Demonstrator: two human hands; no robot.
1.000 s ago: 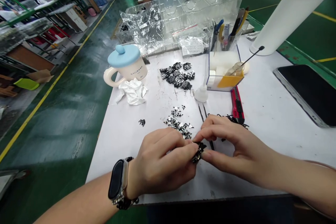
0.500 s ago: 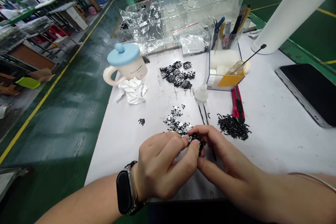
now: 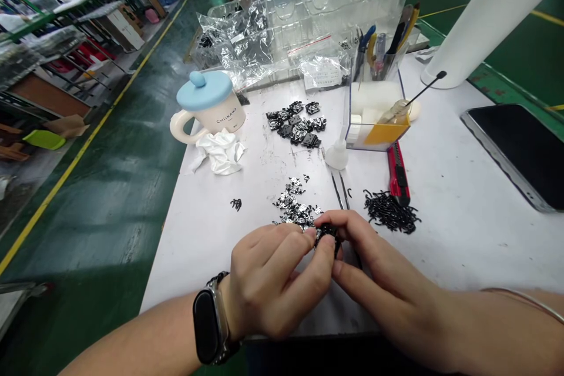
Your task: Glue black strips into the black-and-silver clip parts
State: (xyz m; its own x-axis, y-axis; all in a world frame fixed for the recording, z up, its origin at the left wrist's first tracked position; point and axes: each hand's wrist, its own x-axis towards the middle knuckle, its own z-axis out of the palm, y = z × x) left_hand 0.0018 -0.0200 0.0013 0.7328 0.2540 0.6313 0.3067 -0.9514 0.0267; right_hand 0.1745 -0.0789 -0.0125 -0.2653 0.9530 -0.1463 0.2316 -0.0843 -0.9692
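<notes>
Grip clamped at both ends: our L hand (image 3: 275, 276) and R hand (image 3: 390, 282) pinch a small black part (image 3: 326, 230) btwn thumbs & fingertips, at the near side of the bench (image 3: 462, 252). Our fingers hide much of it, so we can't tell its full shape or whether it touches the bench.

We judge it v. light and stiff, w/ thin edges that prob. bend or chip under a hard squeeze; its glossy finish may slip on bare skin. Best hold, we reckon, is by the outer edges, w/ finger pads flat & light, not on any fine projections.

Just beyond our fingers lie silver bits (image 3: 294, 202); tweezers (image 3: 345, 192) lie beside, partly behind our R hand. To the R, a heap of black hooks (image 3: 392, 212) sits nr a red cutter (image 3: 399, 176); a few loose hooks (image 3: 237, 204) are off to the L. Farther back: more black parts (image 3: 299, 129), a white bottle (image 3: 336, 156) & a tool box (image 3: 374, 138), w/ a mug (image 3: 224, 114) and tissue (image 3: 220, 154) at L and a phone (image 3: 520, 153) at far R.
</notes>
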